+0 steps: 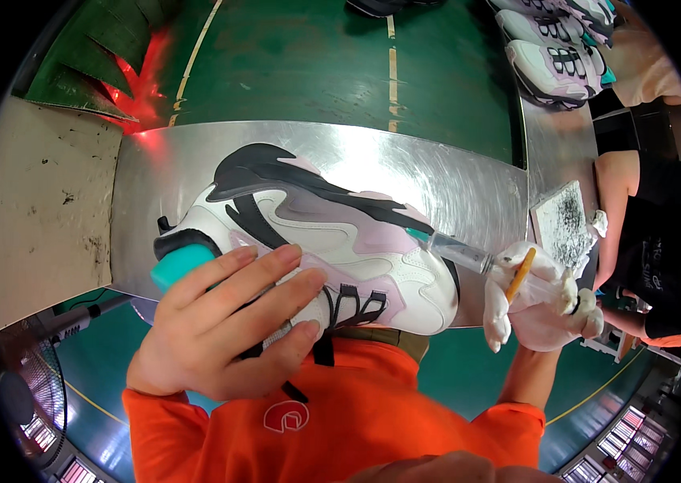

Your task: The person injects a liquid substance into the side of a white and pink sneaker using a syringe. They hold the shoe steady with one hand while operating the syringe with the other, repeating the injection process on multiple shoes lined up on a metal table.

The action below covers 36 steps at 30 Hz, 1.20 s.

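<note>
By the bare left hand (224, 334), fingers part-spread, one shoe (340, 229) is held on its side on the metal surface (159, 177). By the curled, white-gloved right hand (545, 310), one syringe (462, 253) is gripped, its tip at the sole's edge, and one orange stick (520, 275). Beyond, one smudged pad (561, 225), one co-worker (658, 233) and at least three other shoes (551, 68) are seen.

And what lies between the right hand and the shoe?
In the head view, a clear syringe-like tube with a teal tip spans from the right hand to the shoe.
</note>
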Each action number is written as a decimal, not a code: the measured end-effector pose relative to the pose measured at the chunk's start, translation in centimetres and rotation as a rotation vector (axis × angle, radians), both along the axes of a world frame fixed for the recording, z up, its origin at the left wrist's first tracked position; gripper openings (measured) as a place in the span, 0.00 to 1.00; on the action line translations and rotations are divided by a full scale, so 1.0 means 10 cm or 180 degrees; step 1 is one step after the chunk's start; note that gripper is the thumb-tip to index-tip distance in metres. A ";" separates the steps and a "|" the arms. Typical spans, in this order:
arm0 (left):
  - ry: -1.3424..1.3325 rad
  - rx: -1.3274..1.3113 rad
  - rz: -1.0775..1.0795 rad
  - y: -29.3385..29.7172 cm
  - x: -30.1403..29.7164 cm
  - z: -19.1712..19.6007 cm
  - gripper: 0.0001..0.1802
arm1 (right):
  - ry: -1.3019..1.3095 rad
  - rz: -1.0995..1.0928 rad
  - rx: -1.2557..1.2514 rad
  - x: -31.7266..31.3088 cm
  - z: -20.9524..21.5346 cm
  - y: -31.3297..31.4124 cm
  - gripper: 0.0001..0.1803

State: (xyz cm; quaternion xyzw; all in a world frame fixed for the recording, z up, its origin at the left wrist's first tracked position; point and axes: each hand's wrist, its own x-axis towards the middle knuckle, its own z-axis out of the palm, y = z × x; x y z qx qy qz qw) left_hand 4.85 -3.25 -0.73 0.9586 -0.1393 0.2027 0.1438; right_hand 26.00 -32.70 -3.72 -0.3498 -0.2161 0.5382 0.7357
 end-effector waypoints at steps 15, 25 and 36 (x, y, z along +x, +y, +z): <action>-0.0119 0.0129 -0.0001 -0.01 0.02 0.00 0.07 | 0.0008 -0.0269 -0.0460 -0.07 0.06 -0.18 0.59; -0.0139 0.0150 -0.0004 -0.04 0.02 0.00 0.10 | 0.0055 -0.0381 -0.0248 -0.20 -0.01 -0.19 0.63; -0.0126 0.0404 0.0358 -0.31 -0.17 -0.06 0.13 | 0.0427 -0.0355 0.0269 -0.23 -0.30 -0.44 0.61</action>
